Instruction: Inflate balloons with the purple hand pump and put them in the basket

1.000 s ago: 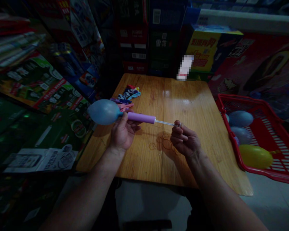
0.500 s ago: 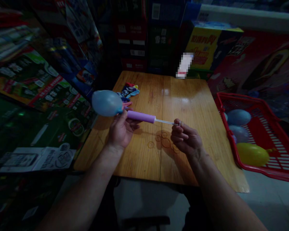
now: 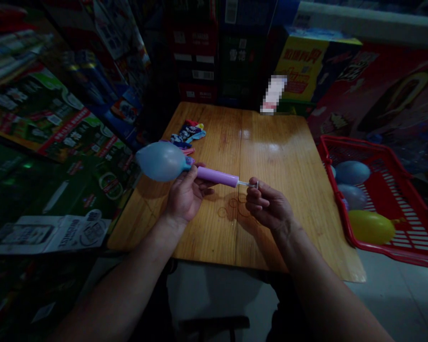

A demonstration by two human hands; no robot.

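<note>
My left hand is closed round the front end of a purple balloon pump, with the neck of a light-blue balloon at its fingertips. The balloon is partly inflated and points left from the pump's tip. With thumb and fingers, my right hand grips the white handle at the end of the pump's rod, of which a short length shows. Below the pump, several rubber bands lie on the wooden table. Past the balloon is a small pile of uninflated balloons.
A red basket right of the table holds a blue balloon, a pale balloon and a yellow balloon. Stacked cartons stand behind the table, and green beer cartons on the left. A blurred-out item is at the back edge.
The pump's rod has slid further into the barrel, as my hands came closer together. The light-blue balloon looks slightly bigger and longer, and sits a little further right and lower.
</note>
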